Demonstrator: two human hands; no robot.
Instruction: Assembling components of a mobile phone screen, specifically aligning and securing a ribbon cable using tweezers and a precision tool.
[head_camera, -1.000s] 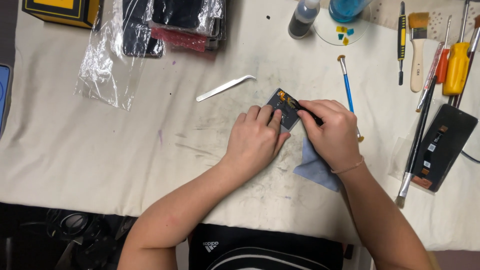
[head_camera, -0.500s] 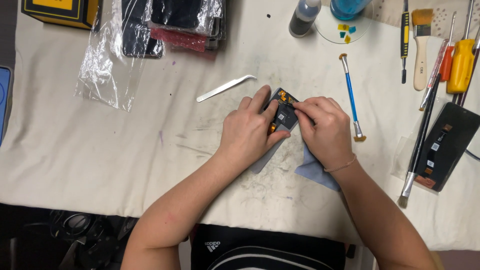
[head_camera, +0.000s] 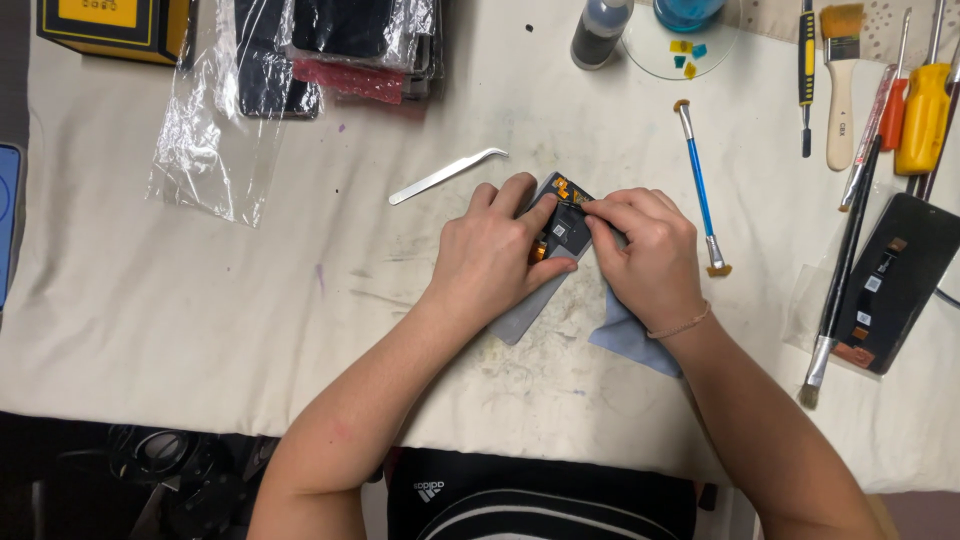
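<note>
**Cream cloth bench, both hands on a phone screen assembly**

Cream cloth, stained and smudged, covers the whole workbench (head_camera: 200, 330); its near edge drops to a dark floor with cables at the near left. The widest bare stretch lies left of the hands, and another runs along the near side. The far edge is crowded: clear plastic bags (head_camera: 215, 130) holding dark parts at far left, a yellow box (head_camera: 115, 22) in the corner, a small dark bottle (head_camera: 598, 32) and a glass dish (head_camera: 680, 45) at far centre. Down the right lie a second dark screen panel (head_camera: 895, 285), a long black brush (head_camera: 838, 265), a yellow-handled screwdriver (head_camera: 925, 105) and a blue-handled tool (head_camera: 700, 190). Metal tweezers (head_camera: 448, 176) rest just far-left of the hands.

At the centre, the phone screen assembly (head_camera: 562, 230) lies tilted, back up: grey, with a dark chip area and orange flex connectors at its far end. A blue cloth (head_camera: 630, 340) sits beneath. The left hand (head_camera: 495, 255) presses it down, fingers spread; the right hand (head_camera: 645, 250) pinches at its far end.
</note>
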